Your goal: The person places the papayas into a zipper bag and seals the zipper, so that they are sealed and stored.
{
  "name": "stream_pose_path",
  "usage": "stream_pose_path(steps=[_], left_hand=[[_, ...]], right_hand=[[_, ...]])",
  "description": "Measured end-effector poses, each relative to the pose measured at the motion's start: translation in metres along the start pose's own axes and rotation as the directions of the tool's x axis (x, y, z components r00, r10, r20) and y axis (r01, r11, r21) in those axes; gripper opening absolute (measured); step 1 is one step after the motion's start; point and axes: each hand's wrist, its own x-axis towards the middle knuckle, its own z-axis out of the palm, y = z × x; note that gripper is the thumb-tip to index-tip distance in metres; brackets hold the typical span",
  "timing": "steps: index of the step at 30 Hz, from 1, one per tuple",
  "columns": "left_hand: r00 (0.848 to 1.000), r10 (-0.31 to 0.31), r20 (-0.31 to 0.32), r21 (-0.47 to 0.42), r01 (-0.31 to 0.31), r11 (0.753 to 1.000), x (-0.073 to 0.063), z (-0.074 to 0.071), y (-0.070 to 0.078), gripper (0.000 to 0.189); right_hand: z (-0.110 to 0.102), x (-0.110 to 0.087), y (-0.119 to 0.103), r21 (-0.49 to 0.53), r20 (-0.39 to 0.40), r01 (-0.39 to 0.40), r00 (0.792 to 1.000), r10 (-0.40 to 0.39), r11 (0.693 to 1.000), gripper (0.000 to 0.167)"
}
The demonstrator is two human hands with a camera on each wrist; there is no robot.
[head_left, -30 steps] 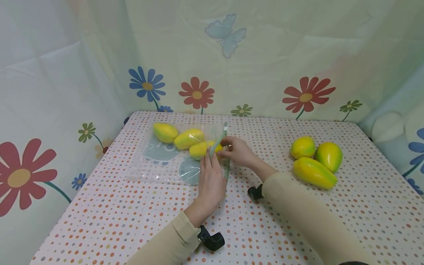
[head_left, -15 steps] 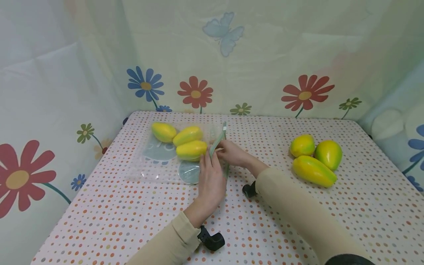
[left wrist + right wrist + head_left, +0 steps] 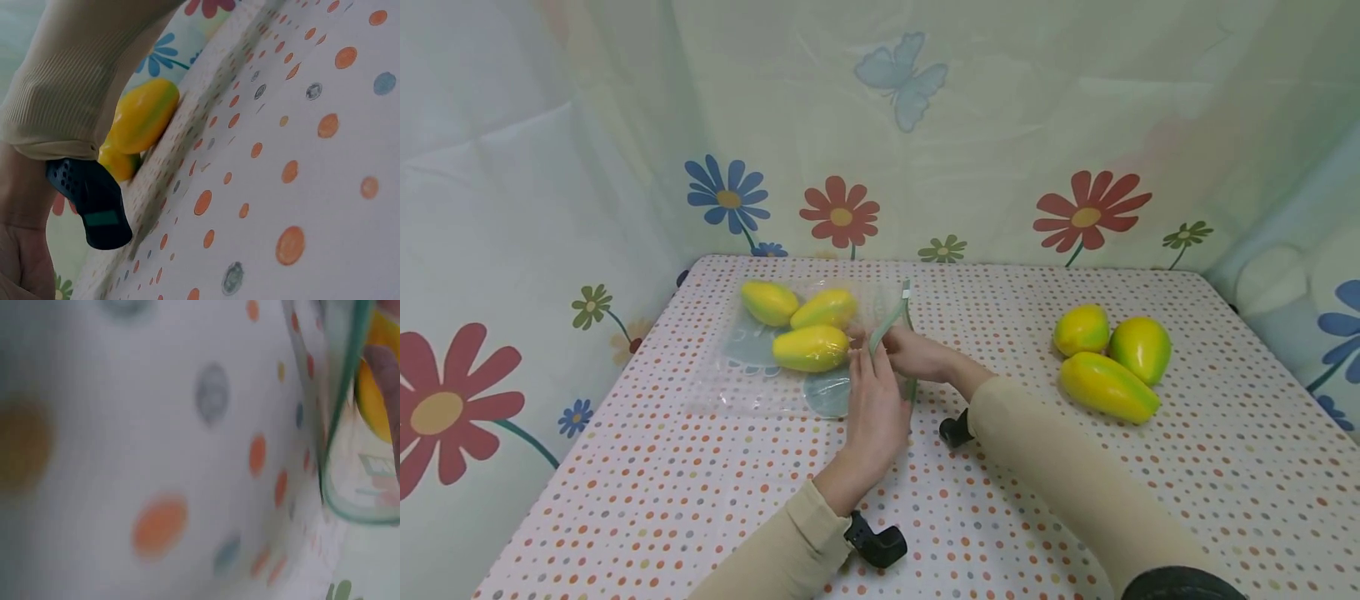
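A clear zip bag with a pale green edge lies on the table, its mouth to the right. My left hand pinches the near side of that mouth, thumb hidden. Through the opening reaches my right hand, holding the right end of a yellow-green mango inside the bag. In the right wrist view, fingers lie against the mango beyond the bag's edge. Two more mangoes, one at the back left and another beside it, are in the bag.
On the right of the dotted tablecloth three mangoes sit grouped: a rounded one, one beside it and a long one in front. A flowered curtain hangs behind the table.
The right hand has moved left, deeper into the bag, and the front mango has shifted left with it, away from the mouth. The left hand stays at the bag's edge.
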Motion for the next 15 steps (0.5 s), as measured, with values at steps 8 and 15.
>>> stream_pose_path(steps=[8, 15], left_hand=[[0.999, -0.032, 0.019, -0.048, 0.033, 0.998, 0.002, -0.001, -0.002, 0.097], [0.997, -0.067, 0.034, -0.069, 0.069, 0.995, 0.001, -0.001, 0.000, 0.096]], right_hand=[[-0.023, -0.030, 0.004, -0.072, -0.067, -0.052, 0.997, 0.047, 0.996, 0.045], [-0.062, -0.074, 0.013, -0.032, -0.140, -0.083, 0.987, 0.078, 0.996, 0.049]])
